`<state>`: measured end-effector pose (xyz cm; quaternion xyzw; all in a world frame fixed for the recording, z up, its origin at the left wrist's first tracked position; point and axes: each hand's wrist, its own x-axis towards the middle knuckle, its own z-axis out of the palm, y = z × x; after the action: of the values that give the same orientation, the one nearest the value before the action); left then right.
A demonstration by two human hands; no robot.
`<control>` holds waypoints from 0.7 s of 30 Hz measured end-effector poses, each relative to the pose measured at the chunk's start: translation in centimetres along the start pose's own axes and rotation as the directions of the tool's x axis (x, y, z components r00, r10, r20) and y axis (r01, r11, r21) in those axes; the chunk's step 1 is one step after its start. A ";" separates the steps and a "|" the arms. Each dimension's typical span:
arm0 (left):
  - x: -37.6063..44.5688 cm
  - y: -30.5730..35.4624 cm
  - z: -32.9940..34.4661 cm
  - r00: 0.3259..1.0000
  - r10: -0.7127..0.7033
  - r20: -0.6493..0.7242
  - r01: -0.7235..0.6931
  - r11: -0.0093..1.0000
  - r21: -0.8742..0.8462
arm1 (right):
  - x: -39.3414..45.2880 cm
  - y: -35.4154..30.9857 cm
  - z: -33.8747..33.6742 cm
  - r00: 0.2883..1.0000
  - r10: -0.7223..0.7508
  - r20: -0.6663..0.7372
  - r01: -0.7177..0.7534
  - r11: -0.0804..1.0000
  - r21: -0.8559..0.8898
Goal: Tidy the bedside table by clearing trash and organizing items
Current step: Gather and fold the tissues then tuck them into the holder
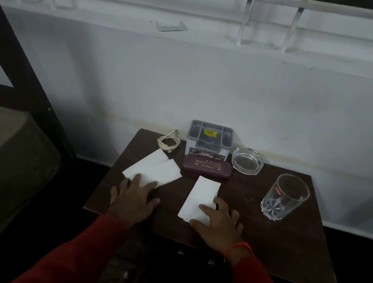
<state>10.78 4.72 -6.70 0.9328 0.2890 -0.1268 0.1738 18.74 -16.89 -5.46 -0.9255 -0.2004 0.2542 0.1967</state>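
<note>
Both hands flat on two white paper tissues at the near edge of the dark wooden bedside table [284, 258].

The left hand [134, 200], fingers spread, presses the near corner of the left white tissue [154, 169], whose long axis runs from the hand toward 1 o'clock. The right hand [218, 224], also spread and gripping nothing, covers the near end of the right white tissue [200, 198], which runs toward 12 o'clock, ending just short of the maroon spectacle case [207, 166]. Each tissue is nearest its own hand, so gathering both at once looks likely.
</note>
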 end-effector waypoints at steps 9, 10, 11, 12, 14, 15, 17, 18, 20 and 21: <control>-0.6 1.6 -0.3 0.964 -0.008 -0.266 -0.033 0.988 -0.149 | 0.4 0.6 0.0 0.993 0.047 -0.108 -0.043 0.998 0.038; -0.3 1.4 -0.2 0.959 -0.056 -0.278 0.004 0.983 -0.181 | 0.4 0.7 0.0 0.994 0.052 -0.099 -0.049 0.998 0.036; 0.0 1.2 -0.1 0.960 -0.098 -0.264 0.043 0.978 -0.205 | 0.3 0.7 0.1 0.995 0.046 -0.087 -0.043 0.999 0.031; 0.2 1.2 0.1 0.964 -0.129 -0.233 0.079 0.974 -0.213 | 0.2 0.7 0.2 0.996 0.036 -0.078 -0.033 0.999 0.031; 0.6 1.6 0.6 0.973 -0.173 -0.150 0.137 0.964 -0.226 | 0.3 0.6 0.5 0.997 0.019 -0.074 -0.014 0.997 0.072; 0.9 1.7 0.9 0.976 -0.189 -0.109 0.154 0.951 -0.268 | 0.4 0.5 0.7 0.997 0.014 -0.080 -0.006 0.995 0.104; 1.4 2.0 1.1 0.980 -0.191 -0.047 0.156 0.902 -0.402 | 1.1 0.3 0.9 0.992 0.006 -0.126 0.020 0.979 0.201; 1.6 2.0 1.0 0.985 -0.169 -0.034 0.136 0.882 -0.452 | 1.4 0.3 0.9 0.986 0.006 -0.169 0.043 0.957 0.285; 1.6 2.4 0.8 0.993 -0.122 -0.011 0.099 0.856 -0.508 | 1.8 0.3 0.9 0.975 0.031 -0.219 0.076 0.883 0.463; 1.4 2.6 0.6 0.994 -0.111 -0.006 0.091 0.843 -0.530 | 1.8 0.4 0.8 0.974 0.047 -0.221 0.075 0.854 0.515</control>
<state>13.38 3.18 -7.05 0.8346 0.3645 -0.0344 0.4115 19.80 -16.16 -6.96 -0.8591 -0.1074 0.1908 0.4627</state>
